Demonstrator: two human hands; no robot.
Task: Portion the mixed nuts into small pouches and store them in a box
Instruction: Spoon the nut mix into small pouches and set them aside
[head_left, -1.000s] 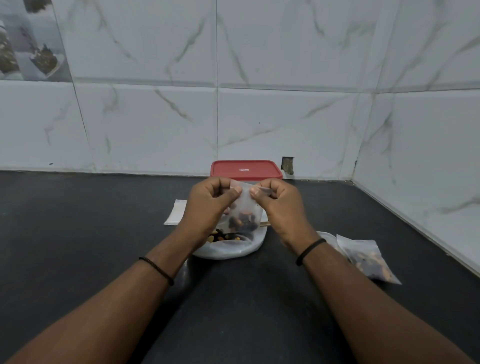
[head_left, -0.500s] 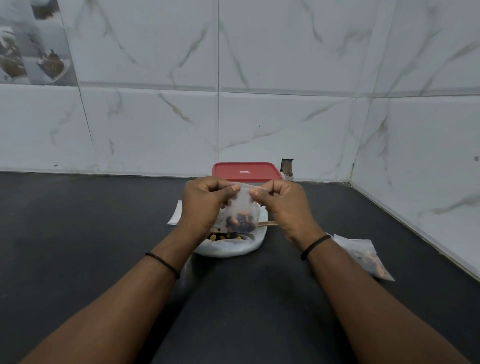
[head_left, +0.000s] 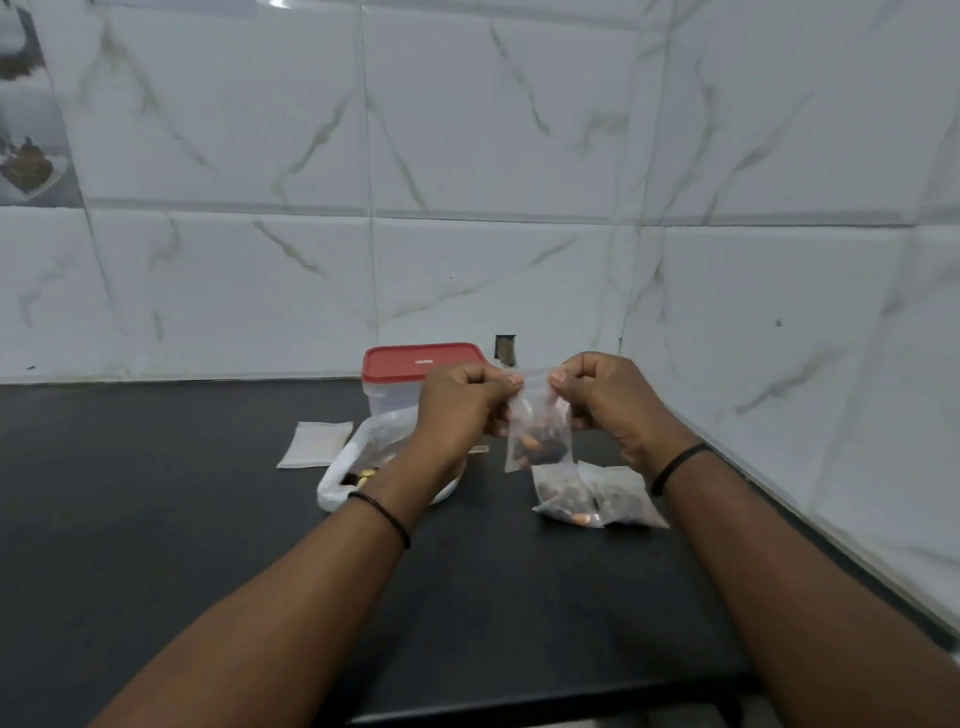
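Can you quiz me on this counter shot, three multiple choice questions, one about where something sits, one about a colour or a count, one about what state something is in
1. Where does the box stand?
A. at the back of the counter, against the tiled wall
B. at the front counter edge
C. on top of the filled pouches

2. What colour is the lid?
A. blue
B. red
C. green

3. What are the hands doing with the small pouch?
A. both pinch its top edge, holding it up
B. one presses it flat on the counter
C. neither touches it

Answers:
1 A: it sits behind the big bag of nuts, close to the wall.
2 B: the lid is plainly red on a clear body.
3 A: the left hand and right hand pinch the top, and the pouch hangs above the two filled pouches.
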